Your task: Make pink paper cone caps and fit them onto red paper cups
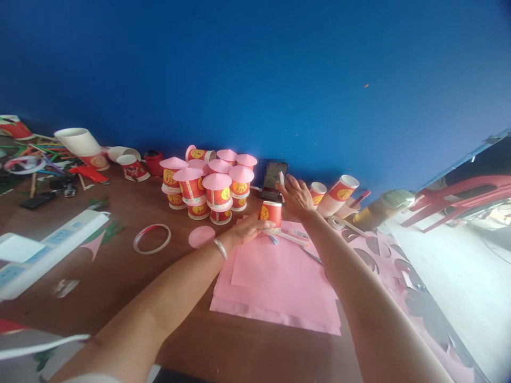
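Observation:
My left hand (252, 227) is closed round the lower part of a red paper cup (270, 214) with a yellow print, held upside down over the pink paper (275, 282). My right hand (296, 194) reaches just beyond the cup, in front of a phone (273, 178) leaning at the wall. At its fingertips shows a small white piece (281, 179), too small to name. Left of the hands stand several stacked red cups with pink cone tops (219, 182). A utility knife (293, 239) and scissors (310, 255) lie on the paper by my hands.
A pink paper disc (202, 236), a ring cut from a cup (152, 239) and a power strip (48, 250) lie on the left. Stacked cups (340, 196), a tape roll (337, 223) and pink paper offcuts (379, 255) are on the right. A blue wall (255, 80) stands behind.

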A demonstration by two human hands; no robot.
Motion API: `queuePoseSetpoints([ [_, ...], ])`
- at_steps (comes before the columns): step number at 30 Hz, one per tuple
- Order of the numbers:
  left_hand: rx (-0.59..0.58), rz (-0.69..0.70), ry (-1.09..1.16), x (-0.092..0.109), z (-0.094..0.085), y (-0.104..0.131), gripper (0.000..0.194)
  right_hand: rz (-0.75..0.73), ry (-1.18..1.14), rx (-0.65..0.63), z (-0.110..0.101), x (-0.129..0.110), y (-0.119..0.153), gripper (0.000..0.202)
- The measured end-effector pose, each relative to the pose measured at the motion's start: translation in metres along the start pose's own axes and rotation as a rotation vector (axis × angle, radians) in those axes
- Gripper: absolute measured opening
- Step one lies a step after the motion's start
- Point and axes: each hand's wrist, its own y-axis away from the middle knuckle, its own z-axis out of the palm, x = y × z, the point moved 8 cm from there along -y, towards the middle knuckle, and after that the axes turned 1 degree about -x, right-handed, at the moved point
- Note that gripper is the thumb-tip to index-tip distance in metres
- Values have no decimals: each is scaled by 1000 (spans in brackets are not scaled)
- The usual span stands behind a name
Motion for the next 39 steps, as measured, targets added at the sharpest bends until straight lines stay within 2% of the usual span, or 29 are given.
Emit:
queuePoseSetpoints([
  [5, -5, 0, -3, -1, -2, 1, 46, 0, -50, 28, 2, -2, 2, 42],
  [8, 34, -14, 6, -3, -8, 1, 47, 5, -99, 110, -7, -1, 8, 39],
  [11, 15, -24, 11, -4, -6, 1, 46, 79, -187, 242, -26, 3, 24, 35],
  [15, 10, -32, 27, -4, -5, -1, 39, 244, -435, 467, -63, 3, 63, 32],
  [18, 13, -58, -6, -7, -7, -2, 34, 243, -644, 578, -87, -9, 89, 27],
  [21, -11, -88, -42, -9, -5, -2, 32, 228, -758, 603, -103, -22, 103, 20],
  [26, -75, 3, -11, 5, 8, 1, 40, 203, -769, 651, -117, -33, 113, 9],
  [30, -67, 16, -27, 10, 10, 4, 41, 251, -742, 652, -116, -33, 116, 6],
  [39, -92, -24, -11, 1, 4, 2, 45, 357, -783, 609, -109, -30, 116, 6],
])
